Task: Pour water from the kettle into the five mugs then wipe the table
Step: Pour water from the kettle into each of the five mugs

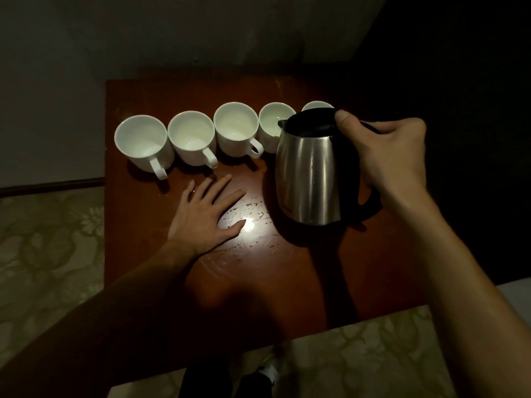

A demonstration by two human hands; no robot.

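Note:
Several white mugs stand in a row along the far half of the brown table (138, 254): leftmost mug (142, 142), second mug (192, 138), third mug (236, 128), fourth mug (274, 126) and a fifth mug (316, 105) mostly hidden behind the kettle. My right hand (388, 156) is shut on the black handle of the steel kettle (311, 173), held just above the table with its spout over the fourth mug's rim. My left hand (207, 214) lies flat on the table, fingers spread, in front of the mugs.
Water droplets (253, 222) glisten on the table between my left hand and the kettle. A patterned floor (48, 239) lies to the left and in front of the table. A wall (172, 38) rises behind it. My shoe (270, 369) shows below the near edge.

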